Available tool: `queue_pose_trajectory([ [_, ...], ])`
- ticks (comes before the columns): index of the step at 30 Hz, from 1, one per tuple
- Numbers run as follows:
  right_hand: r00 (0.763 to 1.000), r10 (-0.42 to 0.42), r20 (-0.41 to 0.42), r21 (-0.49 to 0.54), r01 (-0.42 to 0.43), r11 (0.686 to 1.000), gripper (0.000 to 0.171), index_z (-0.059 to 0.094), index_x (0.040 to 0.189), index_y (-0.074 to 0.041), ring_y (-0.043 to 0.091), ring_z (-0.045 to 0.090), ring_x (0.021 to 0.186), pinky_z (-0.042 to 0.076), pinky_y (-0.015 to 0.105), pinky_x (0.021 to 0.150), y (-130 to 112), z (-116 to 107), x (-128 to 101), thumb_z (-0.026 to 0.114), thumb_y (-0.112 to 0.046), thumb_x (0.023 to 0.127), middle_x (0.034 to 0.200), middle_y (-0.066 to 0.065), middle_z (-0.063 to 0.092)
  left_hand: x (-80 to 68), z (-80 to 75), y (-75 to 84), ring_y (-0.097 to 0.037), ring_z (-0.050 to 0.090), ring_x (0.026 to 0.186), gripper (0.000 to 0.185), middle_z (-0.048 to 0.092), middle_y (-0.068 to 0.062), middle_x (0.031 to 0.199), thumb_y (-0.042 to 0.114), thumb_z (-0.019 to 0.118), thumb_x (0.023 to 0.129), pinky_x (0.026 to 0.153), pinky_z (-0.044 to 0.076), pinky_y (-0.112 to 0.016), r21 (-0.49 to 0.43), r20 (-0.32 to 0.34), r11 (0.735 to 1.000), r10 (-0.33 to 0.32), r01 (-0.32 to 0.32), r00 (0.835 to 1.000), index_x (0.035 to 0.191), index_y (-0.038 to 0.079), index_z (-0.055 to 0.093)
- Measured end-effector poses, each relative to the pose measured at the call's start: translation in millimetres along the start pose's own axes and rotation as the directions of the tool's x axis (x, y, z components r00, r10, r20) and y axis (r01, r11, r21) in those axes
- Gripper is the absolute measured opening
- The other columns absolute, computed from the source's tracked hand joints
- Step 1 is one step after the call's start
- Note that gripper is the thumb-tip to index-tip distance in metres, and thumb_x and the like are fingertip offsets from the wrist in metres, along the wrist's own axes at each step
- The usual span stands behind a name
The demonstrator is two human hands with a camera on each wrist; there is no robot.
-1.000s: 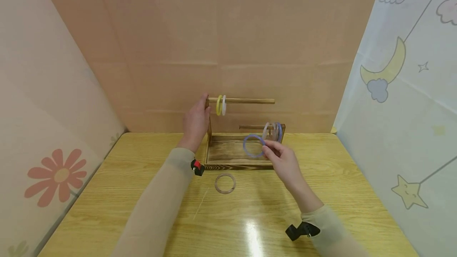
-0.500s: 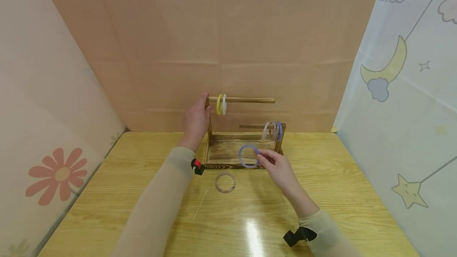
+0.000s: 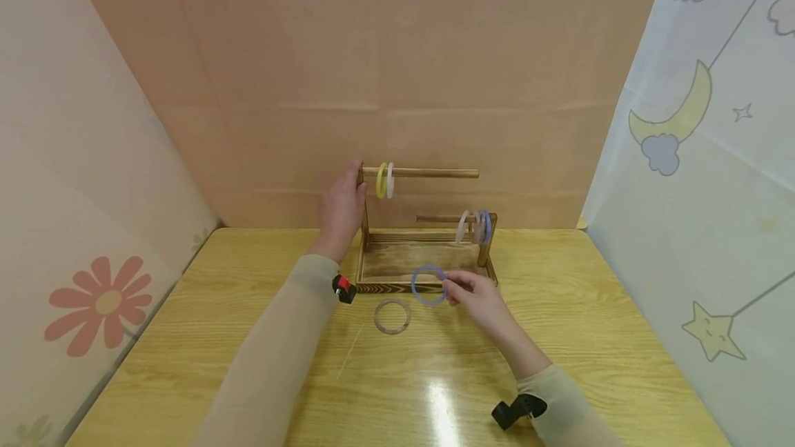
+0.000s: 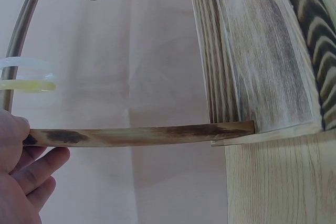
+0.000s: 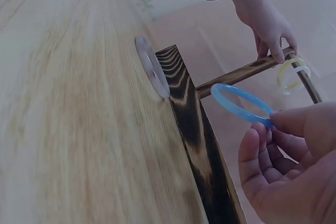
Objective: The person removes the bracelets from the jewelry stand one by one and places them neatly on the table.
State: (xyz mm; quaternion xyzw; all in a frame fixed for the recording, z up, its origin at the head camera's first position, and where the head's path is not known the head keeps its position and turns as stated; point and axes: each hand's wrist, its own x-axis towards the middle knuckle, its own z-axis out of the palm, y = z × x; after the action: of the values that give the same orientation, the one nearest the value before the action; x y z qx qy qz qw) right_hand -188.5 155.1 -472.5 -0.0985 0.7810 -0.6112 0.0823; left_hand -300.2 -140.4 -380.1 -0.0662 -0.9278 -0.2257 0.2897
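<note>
Lowered and drawn back since a second ago: blue ring point(image 3: 428, 285), pinched by its rim in the right hand point(image 3: 475, 295), then level with the lower rod, now at the front edge of the wooden stand point(image 3: 397, 264), above the table point(image 3: 248, 364). Left hand point(image 3: 341, 209) unmoved, fingers curled round the top of the stand's left post, beside the upper rod point(image 3: 435, 174). Hung on that rod near the post: yellow ring point(image 3: 381, 181) and white ring point(image 3: 390, 180), side by side. On the lower rod point(image 3: 437, 219), at its right end, more rings point(image 3: 475, 227), pale and blue. Flat on the table, just in front of the stand and left of the blue ring: clear ring point(image 3: 392, 316).
</note>
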Motion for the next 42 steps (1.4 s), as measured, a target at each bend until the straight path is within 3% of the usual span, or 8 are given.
queue_pose_trajectory([
  [6, 0.996, 0.03, 0.082, 0.016, -0.031, 0.999, 0.037, 0.067, 0.144, 0.008, 0.031, 0.066, 0.098, 0.059, 0.042, 0.087, 10.0, -4.2, 4.3, 0.062, -0.016, 0.115, 0.107, 0.016, 0.071, 0.5, 2.5, 0.1, -0.035, 0.073, 0.086, 0.048, 0.076, -0.014, 0.128, 0.022, 0.064, 0.115, 0.072, 0.059, -0.051, -0.007, -0.007, 1.0, -0.004, 0.004, 1.0, 0.161, 0.014, 0.05],
  [11, 0.99, 0.024, 0.137, 0.007, -0.025, 1.0, 0.034, 0.067, 0.14, 0.011, 0.024, 0.061, 0.09, 0.055, 0.039, 0.081, 15.6, -7.0, 7.2, 0.06, -0.011, 0.115, 0.101, 0.014, 0.07, 1.2, 4.9, -0.7, -0.034, 0.071, 0.079, 0.048, 0.076, -0.014, 0.129, 0.021, 0.064, 0.115, 0.07, 0.058, -0.05, -0.012, -0.011, 1.0, -0.01, 0.01, 1.0, 0.161, 0.014, 0.05],
  [17, 0.984, 0.042, 0.175, 0.005, -0.044, 0.999, 0.032, 0.068, 0.134, 0.013, 0.025, 0.059, 0.089, 0.053, 0.039, 0.081, 20.4, -8.8, 8.5, 0.059, -0.011, 0.116, 0.098, 0.012, 0.066, 0.7, 4.7, -0.8, -0.032, 0.067, 0.074, 0.05, 0.077, -0.014, 0.122, 0.022, 0.064, 0.115, 0.065, 0.056, -0.049, -0.006, 0.0, 1.0, -0.02, 0.02, 1.0, 0.161, 0.015, 0.049],
  [29, 0.975, 0.122, 0.188, 0.027, -0.129, 0.991, 0.033, 0.07, 0.134, 0.013, 0.023, 0.063, 0.089, 0.057, 0.033, 0.077, 31.2, -12.5, 9.4, 0.062, -0.013, 0.114, 0.102, 0.013, 0.071, 1.3, 6.8, -2.7, -0.033, 0.072, 0.081, 0.048, 0.077, -0.014, 0.122, 0.022, 0.064, 0.115, 0.068, 0.058, -0.05, 0.001, -0.016, 1.0, 0.004, -0.004, 1.0, 0.16, 0.014, 0.051],
  [42, 0.98, 0.108, 0.17, -0.061, -0.099, 0.993, 0.03, 0.072, 0.131, 0.014, 0.021, 0.069, 0.084, 0.061, 0.034, 0.075, 33.1, -9.0, 9.8, 0.065, -0.009, 0.112, 0.098, 0.014, 0.075, 2.1, 7.6, -2.3, -0.033, 0.07, 0.08, 0.048, 0.077, -0.013, 0.115, 0.021, 0.066, 0.114, 0.067, 0.057, -0.05, -0.007, -0.018, 1.0, -0.006, 0.006, 1.0, 0.159, 0.015, 0.052],
])
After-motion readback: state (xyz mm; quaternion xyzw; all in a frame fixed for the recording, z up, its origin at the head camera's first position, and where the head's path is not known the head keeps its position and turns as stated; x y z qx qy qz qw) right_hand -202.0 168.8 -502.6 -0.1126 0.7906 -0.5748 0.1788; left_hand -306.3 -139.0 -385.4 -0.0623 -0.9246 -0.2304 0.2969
